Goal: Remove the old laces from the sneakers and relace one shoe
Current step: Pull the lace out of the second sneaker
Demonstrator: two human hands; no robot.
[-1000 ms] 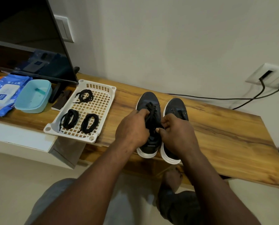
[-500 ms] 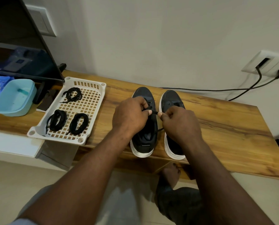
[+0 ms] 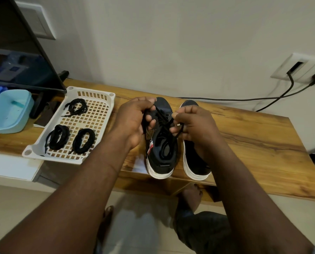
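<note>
We see the black sneaker (image 3: 161,153) near the front edge of the wooden table (image 3: 253,136), its toe toward twelve o'clock. The left hand (image 3: 133,123) curls its fingers round the upper, and the right hand (image 3: 195,125) pinches its black lace (image 3: 165,118). A second sneaker (image 3: 195,162) stands at three o'clock. A white basket (image 3: 92,89) with three coiled laces (image 3: 61,132) lies at nine o'clock.

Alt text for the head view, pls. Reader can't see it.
A person's left hand grips a black sneaker on a wooden table while the right hand pinches its lace. A second sneaker stands beside it; a white basket holds three coiled laces.
</note>
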